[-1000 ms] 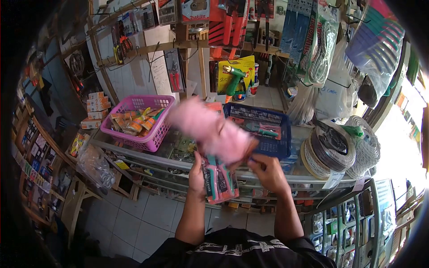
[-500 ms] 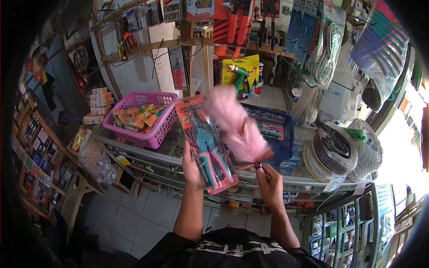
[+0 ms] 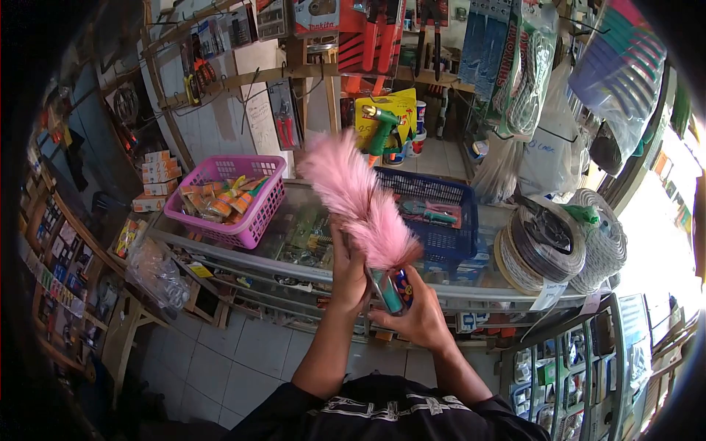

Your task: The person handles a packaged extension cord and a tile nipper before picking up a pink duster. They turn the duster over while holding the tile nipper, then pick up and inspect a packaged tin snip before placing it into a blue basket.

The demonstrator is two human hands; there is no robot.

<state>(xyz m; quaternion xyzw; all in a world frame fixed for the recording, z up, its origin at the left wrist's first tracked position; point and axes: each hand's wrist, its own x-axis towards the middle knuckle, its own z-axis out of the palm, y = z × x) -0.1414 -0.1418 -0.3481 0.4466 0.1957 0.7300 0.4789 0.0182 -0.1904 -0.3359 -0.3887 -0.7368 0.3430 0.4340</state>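
From where I stand, the blue basket [image 3: 457, 248] is my marker. Just this side of it, toward the person, a pink duster [image 3: 360, 202] slants up and away, its plume overlapping the basket's left end from here. The right hand [image 3: 419, 312] is wrapped round the duster's handle, its fingers also close against a pack [image 3: 390, 295]. The left hand [image 3: 348, 278] grips that pack in front of the basket, though feathers hide its fingertips. I'd judge the step in hand to be dusting the pack; the next move calls for a steady left hold and enough room for the plume to pass.
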